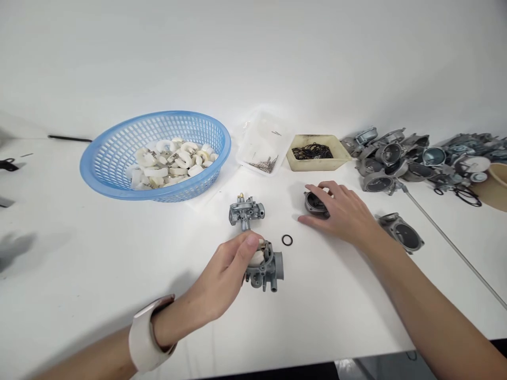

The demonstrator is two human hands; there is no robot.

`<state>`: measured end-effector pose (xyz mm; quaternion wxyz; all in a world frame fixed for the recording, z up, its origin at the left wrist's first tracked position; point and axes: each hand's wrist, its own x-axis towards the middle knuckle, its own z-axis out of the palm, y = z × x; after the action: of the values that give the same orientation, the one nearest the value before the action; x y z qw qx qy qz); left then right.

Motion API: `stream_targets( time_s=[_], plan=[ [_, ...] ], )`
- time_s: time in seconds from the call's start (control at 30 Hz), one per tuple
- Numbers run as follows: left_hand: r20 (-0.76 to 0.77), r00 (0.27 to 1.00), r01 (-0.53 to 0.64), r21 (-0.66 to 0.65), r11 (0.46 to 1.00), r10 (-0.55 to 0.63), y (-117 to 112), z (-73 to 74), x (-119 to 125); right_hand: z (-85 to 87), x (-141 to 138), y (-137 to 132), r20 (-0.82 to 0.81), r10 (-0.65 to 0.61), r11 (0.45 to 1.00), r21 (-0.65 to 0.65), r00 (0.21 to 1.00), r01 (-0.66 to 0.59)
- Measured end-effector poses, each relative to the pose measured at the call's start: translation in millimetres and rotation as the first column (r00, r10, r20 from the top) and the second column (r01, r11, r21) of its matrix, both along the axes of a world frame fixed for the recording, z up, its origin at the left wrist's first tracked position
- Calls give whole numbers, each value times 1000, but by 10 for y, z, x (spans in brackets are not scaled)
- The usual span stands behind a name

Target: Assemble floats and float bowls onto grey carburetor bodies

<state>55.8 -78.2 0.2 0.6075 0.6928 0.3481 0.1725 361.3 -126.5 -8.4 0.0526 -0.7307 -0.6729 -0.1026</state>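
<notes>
My left hand [224,274] is closed around a carburetor [273,266], holding it above the table with a white float showing by the thumb. Just behind it, a second carburetor [246,210] with brass tips lies on the table. My right hand [343,214] is spread over a grey float bowl [315,203], thumb and fingers apart on either side of it; firm contact cannot be made out. Between the hands lies a black O-ring [287,240]. Another float bowl [406,235] rests beside my right forearm.
A blue basket [89,169] holds white floats. Behind are a clear tray [259,129] of small metal pins and a cream bin [336,163] of black rings. Several metal bowls [378,183] are heaped at right, near a thin rod [451,245] and a tan container [495,187].
</notes>
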Motion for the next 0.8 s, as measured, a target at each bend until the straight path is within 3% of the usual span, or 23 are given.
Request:
stream_targets(
  time_s=[0.07,0.13,0.2,0.27,0.33,0.47,0.6,0.7,0.8],
  plan=[
    [-3,999,34,121,992,-33,-7,3,-26,78,-82,-58,-50,77,987,148,996,-69],
    [-15,995,99,227,969,-98,-15,-3,-51,178,-269,-140,-226,244,938,302,943,-170],
    [-28,989,145,301,943,-143,-23,-22,-68,265,-527,-227,-493,436,892,347,753,-290],
    [-47,987,160,377,913,-154,-27,-50,-77,311,-784,-299,-709,451,881,257,542,-397],
    [-61,987,157,456,876,-145,-24,-75,-82,311,-967,-340,-799,399,885,207,449,-417],
    [-87,982,189,531,826,-169,0,-90,-97,244,-1068,-348,-838,350,909,196,419,-368],
    [-141,969,247,602,760,-204,30,-85,-100,181,-1051,-337,-822,411,890,267,394,-370],
    [-191,961,276,642,715,-199,32,-70,-79,172,-1057,-336,-764,492,856,338,417,-391],
    [-192,960,279,645,712,-202,16,-44,-51,196,-1062,-343,-709,525,841,345,472,-417]
  ],
)
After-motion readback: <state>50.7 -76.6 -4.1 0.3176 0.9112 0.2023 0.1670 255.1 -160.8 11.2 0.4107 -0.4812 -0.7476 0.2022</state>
